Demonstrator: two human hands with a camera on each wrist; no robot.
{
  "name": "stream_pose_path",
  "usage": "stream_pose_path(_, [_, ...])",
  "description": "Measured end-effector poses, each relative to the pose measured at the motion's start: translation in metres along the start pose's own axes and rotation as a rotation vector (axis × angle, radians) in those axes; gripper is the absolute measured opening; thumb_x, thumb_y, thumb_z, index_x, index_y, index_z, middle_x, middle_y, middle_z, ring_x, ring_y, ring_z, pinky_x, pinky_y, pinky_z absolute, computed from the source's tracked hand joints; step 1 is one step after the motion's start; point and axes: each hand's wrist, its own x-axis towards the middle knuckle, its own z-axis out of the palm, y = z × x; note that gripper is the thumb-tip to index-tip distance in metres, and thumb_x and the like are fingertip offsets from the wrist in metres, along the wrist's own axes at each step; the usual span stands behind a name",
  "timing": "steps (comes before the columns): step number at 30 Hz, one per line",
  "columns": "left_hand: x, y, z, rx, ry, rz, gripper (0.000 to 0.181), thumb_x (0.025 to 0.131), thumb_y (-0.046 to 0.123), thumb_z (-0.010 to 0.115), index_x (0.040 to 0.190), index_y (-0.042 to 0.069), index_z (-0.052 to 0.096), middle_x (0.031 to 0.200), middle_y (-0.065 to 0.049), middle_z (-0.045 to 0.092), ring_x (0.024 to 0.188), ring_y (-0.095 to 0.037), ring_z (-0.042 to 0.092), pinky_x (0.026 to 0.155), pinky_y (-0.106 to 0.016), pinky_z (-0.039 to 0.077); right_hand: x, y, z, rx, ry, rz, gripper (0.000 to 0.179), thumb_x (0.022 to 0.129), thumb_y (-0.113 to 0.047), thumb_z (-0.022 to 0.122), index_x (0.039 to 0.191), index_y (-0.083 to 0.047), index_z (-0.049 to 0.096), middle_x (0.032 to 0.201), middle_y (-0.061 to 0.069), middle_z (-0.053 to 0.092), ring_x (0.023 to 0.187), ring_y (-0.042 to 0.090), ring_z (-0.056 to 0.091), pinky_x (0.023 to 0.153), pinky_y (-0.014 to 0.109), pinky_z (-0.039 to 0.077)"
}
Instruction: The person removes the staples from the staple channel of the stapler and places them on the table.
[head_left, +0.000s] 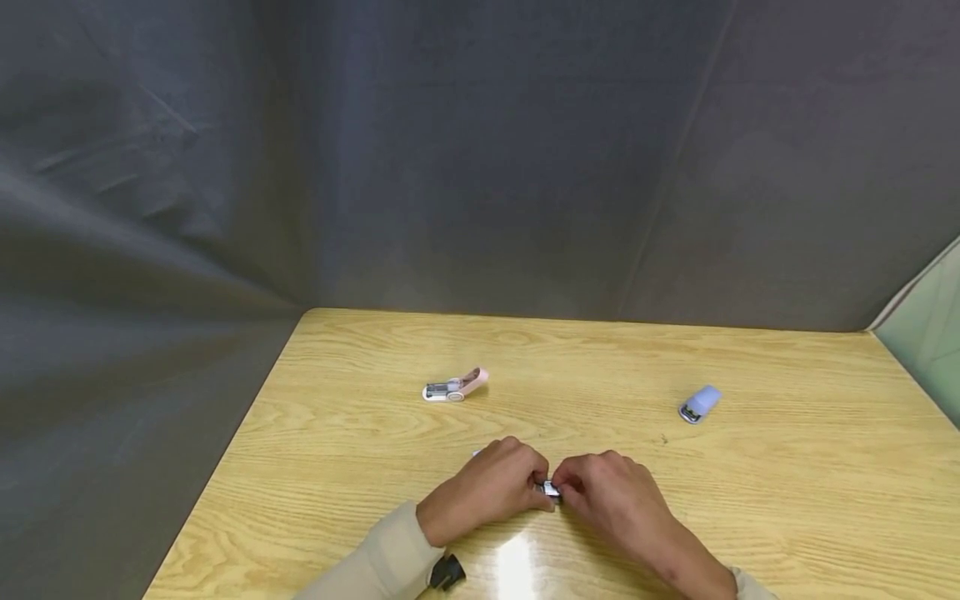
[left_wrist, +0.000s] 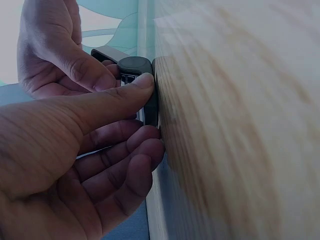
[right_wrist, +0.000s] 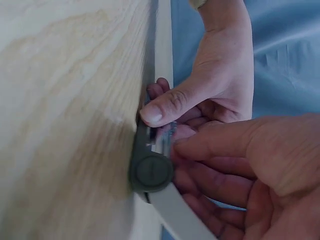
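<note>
Both hands meet over a mini stapler at the near middle of the table. It has a dark base with a round hinge (right_wrist: pixel 153 172), and its pale lid (right_wrist: pixel 182 215) is swung open, baring the metal staple channel. My left hand (head_left: pixel 498 483) grips the base, thumb (left_wrist: pixel 125 100) along its side and fingers curled underneath. From the other side my right hand (head_left: pixel 618 504) holds the stapler by the channel, its fingertips (right_wrist: pixel 187 148) bent in close against the metal. Whether a strip of staples sits between those fingertips, I cannot tell.
Farther back lies an opened pink and white mini stapler (head_left: pixel 453 388). A light blue mini stapler (head_left: pixel 701 404) is at the back right. Just behind my left hand, a small pale thing (head_left: pixel 476 452) peeks out. A dark curtain (head_left: pixel 480 167) hangs along the table's back and left edges.
</note>
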Motion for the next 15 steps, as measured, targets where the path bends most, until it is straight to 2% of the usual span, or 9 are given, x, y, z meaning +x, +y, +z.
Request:
stream_pose_path(4, [-0.0001, 0.0004, -0.0003, -0.003, -0.002, -0.003, 0.032, 0.085, 0.026, 0.087, 0.065, 0.022, 0.063, 0.056, 0.018, 0.046, 0.05, 0.004, 0.033, 0.048, -0.015, 0.032, 0.0022, -0.0037, 0.0, -0.081, -0.034, -0.022, 0.024, 0.088, -0.009, 0.08, 0.072, -0.024, 0.07, 0.061, -0.02, 0.047, 0.06, 0.003, 0.038, 0.051, 0.024, 0.035])
stream_pose_path(6, [0.0001, 0.0007, -0.0006, 0.0, -0.002, -0.002, 0.032, 0.086, 0.026, 0.087, 0.065, 0.022, 0.063, 0.056, 0.017, 0.046, 0.05, 0.004, 0.033, 0.048, -0.015, 0.032, 0.0032, -0.005, 0.0001, -0.085, -0.041, -0.008, 0.027, 0.088, -0.008, 0.079, 0.07, -0.024, 0.067, 0.058, -0.018, 0.041, 0.057, 0.004, 0.036, 0.049, 0.024, 0.033])
stream_pose_path(12, [0.0009, 0.002, -0.0013, 0.0, -0.009, -0.011, 0.028, 0.086, 0.026, 0.087, 0.068, 0.021, 0.066, 0.057, 0.018, 0.048, 0.052, 0.004, 0.036, 0.049, -0.015, 0.034, 0.0014, -0.0036, 0.0019, 0.003, -0.032, 0.046, 0.015, 0.087, -0.008, 0.082, 0.084, -0.023, 0.078, 0.072, -0.018, 0.062, 0.059, 0.002, 0.042, 0.049, 0.023, 0.04])
stream_pose_path(15, [0.0008, 0.002, -0.0012, 0.007, -0.008, -0.014, 0.029, 0.085, 0.026, 0.087, 0.067, 0.021, 0.065, 0.057, 0.018, 0.048, 0.052, 0.004, 0.037, 0.049, -0.015, 0.034, 0.0008, -0.0024, 0.0013, 0.048, -0.035, 0.059, 0.015, 0.087, -0.007, 0.081, 0.086, -0.022, 0.079, 0.079, -0.016, 0.068, 0.061, 0.001, 0.046, 0.051, 0.023, 0.043])
